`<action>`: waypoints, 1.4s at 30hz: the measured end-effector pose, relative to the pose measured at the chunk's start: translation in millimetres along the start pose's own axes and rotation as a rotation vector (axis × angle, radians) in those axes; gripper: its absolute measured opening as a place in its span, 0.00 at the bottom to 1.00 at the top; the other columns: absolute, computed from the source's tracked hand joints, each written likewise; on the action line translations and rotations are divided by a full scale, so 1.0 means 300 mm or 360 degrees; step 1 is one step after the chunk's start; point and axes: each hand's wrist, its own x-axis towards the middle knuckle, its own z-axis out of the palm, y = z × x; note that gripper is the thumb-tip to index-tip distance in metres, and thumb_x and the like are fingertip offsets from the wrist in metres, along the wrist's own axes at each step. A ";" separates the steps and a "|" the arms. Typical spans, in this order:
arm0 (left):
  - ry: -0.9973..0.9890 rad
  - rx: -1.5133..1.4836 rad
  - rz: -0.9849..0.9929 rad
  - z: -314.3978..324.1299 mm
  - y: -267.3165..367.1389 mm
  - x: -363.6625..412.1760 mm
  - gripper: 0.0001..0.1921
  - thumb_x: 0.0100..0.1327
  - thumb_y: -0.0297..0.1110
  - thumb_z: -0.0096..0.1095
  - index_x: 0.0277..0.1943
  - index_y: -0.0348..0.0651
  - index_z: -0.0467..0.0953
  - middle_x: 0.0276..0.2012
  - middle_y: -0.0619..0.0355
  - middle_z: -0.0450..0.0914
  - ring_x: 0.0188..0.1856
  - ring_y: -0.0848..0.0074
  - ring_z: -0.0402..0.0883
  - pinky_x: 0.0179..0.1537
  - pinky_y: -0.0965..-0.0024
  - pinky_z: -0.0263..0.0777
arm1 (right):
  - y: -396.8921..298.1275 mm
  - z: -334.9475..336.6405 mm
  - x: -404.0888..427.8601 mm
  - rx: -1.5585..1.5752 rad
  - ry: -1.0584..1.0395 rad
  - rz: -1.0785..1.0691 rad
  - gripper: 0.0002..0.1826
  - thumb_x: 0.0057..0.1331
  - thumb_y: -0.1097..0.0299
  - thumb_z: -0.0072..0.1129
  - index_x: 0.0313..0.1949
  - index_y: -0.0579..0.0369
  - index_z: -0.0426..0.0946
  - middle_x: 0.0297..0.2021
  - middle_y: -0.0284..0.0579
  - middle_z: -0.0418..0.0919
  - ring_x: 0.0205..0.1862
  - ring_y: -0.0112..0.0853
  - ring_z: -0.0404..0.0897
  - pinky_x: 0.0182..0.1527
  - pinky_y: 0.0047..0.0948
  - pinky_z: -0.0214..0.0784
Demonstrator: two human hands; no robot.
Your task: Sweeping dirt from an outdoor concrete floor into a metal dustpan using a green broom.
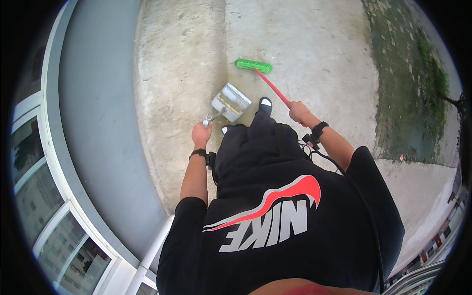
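My left hand (201, 133) is closed around the top of the upright handle of a long-handled dustpan (231, 102). The grey pan, with a yellow comb strip across it, rests near my feet on the concrete. My right hand (299, 113) grips the red pole of a push broom (273, 87). Its green head (253, 65) touches the ground ahead of my feet, beyond the pan and a little to its right, apart from it. Whether the pan holds anything I cannot tell.
A grey wall (99, 110) with white-framed windows (55, 217) runs along the left. A white pipe (156, 247) stands at the lower left. Mossy paving (402, 92) with green plants borders the concrete on the right. A cable hangs along my right side.
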 end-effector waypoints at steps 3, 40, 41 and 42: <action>-0.0061 -0.0074 0.0006 -0.035 -0.023 0.011 0.24 0.60 0.55 0.64 0.40 0.40 0.83 0.37 0.43 0.84 0.42 0.50 0.83 0.44 0.52 0.76 | -0.077 -0.025 -0.059 0.0257 0.0003 0.0208 0.14 0.61 0.74 0.47 0.45 0.63 0.77 0.32 0.64 0.81 0.28 0.50 0.83 0.32 0.45 0.79; -0.0154 -0.0413 -0.0100 0.015 -0.045 0.068 0.21 0.61 0.51 0.63 0.40 0.37 0.83 0.40 0.40 0.83 0.45 0.48 0.82 0.47 0.52 0.76 | -0.456 -0.110 0.072 0.0928 -0.0597 0.0337 0.23 0.66 0.71 0.54 0.60 0.62 0.72 0.20 0.37 0.73 0.16 0.22 0.70 0.17 0.24 0.64; -0.0174 -0.0413 -0.0088 0.012 -0.049 0.062 0.22 0.61 0.51 0.63 0.40 0.37 0.83 0.40 0.40 0.83 0.45 0.48 0.82 0.47 0.52 0.76 | -0.457 -0.134 0.064 0.0921 -0.0561 0.0358 0.23 0.66 0.71 0.54 0.61 0.62 0.71 0.20 0.37 0.72 0.16 0.22 0.69 0.17 0.24 0.63; -0.0173 -0.0425 -0.0099 0.021 -0.055 0.063 0.22 0.61 0.51 0.63 0.40 0.37 0.83 0.40 0.40 0.83 0.45 0.48 0.82 0.47 0.52 0.76 | -0.449 -0.154 0.056 0.0906 -0.0567 0.0355 0.23 0.66 0.71 0.54 0.61 0.62 0.71 0.20 0.37 0.72 0.16 0.22 0.69 0.17 0.24 0.63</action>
